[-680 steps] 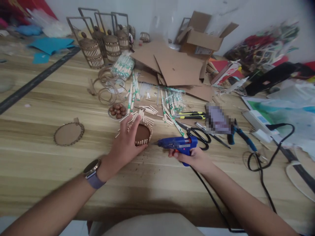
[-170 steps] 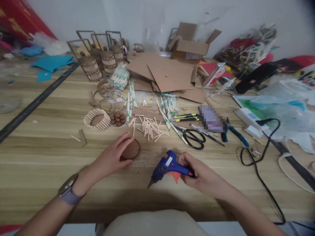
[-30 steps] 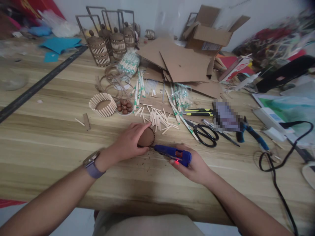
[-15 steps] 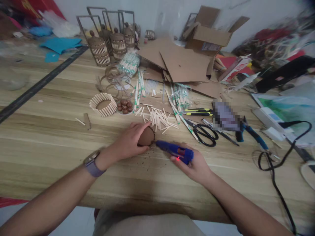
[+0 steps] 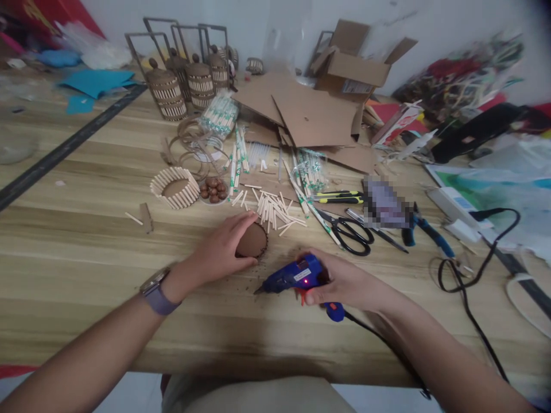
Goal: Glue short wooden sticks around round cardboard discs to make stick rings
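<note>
My left hand (image 5: 224, 246) grips a round brown cardboard disc (image 5: 251, 241) at its left edge, thumb near the bottom and fingers at the top. The disc lies on the table and has a dark, bumpy rim. In my right hand (image 5: 340, 281) is a blue hot glue gun (image 5: 293, 275) with an orange trigger and a lit red light. Its nozzle points left, just below the disc and apart from it. Short wooden sticks (image 5: 271, 211) lie in a loose pile just beyond the disc. A ring of sticks (image 5: 189, 197) stands farther left beside a dish of brown beads (image 5: 214, 189).
Black scissors (image 5: 353, 235), a yellow-black cutter (image 5: 340, 198) and blue-handled pliers (image 5: 434, 235) lie to the right. Cardboard sheets (image 5: 314, 117) and an open box (image 5: 355, 71) are at the back. Stick lanterns (image 5: 166, 94) stand back left. A black cord (image 5: 465, 292) loops at right.
My right hand has drawn the glue gun down from the disc's rim and turned it, so its side and trigger now show. My left hand keeps its grip on the disc.
</note>
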A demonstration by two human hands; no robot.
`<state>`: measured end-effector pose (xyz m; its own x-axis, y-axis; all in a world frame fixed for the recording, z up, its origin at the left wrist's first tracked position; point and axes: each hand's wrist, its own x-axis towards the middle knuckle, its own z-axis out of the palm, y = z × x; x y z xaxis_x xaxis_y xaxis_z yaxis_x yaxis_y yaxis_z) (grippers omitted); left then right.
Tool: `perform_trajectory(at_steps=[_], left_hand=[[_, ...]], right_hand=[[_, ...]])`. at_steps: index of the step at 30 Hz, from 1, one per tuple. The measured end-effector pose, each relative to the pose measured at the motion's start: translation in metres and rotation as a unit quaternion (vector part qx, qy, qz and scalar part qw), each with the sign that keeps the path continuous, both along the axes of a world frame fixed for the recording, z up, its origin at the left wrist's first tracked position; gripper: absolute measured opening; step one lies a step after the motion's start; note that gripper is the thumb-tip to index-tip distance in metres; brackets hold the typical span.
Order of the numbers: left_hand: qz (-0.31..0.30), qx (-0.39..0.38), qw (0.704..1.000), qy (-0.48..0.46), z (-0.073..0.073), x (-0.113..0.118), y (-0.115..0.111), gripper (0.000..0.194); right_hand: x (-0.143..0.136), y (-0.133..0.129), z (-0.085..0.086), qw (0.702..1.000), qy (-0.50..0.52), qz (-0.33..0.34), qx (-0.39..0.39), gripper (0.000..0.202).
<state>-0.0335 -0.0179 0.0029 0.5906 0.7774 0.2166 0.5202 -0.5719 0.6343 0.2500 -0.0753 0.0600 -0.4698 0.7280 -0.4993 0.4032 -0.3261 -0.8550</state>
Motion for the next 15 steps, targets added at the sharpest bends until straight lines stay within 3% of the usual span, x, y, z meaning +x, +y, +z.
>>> perform_trajectory(at_steps=[4,9,12,14,15], left_hand=[[0.004,0.005,1.0,-0.001,-0.003,0.001,-0.001,0.084],[0.017,-0.004,1.0,0.02,-0.001,0.006,-0.002,0.083],[0.019,-0.001,0.999,0.031,0.003,0.008,-0.003,0.081],[0.02,-0.001,0.999,0.033,0.005,0.007,-0.004,0.081],[0.019,0.0,0.999,0.033,0.006,0.006,-0.004,0.081]], right_hand=[[-0.001,0.008,0.003,0.99,-0.1,0.042,0.09,0.039],[0.002,0.025,0.012,0.944,-0.221,0.12,0.213,0.022],[-0.003,0.042,0.016,0.856,-0.345,0.123,0.363,0.012],[-0.009,0.055,0.014,0.785,-0.4,0.151,0.449,0.017],[-0.013,0.061,0.012,0.763,-0.407,0.179,0.469,0.02]])
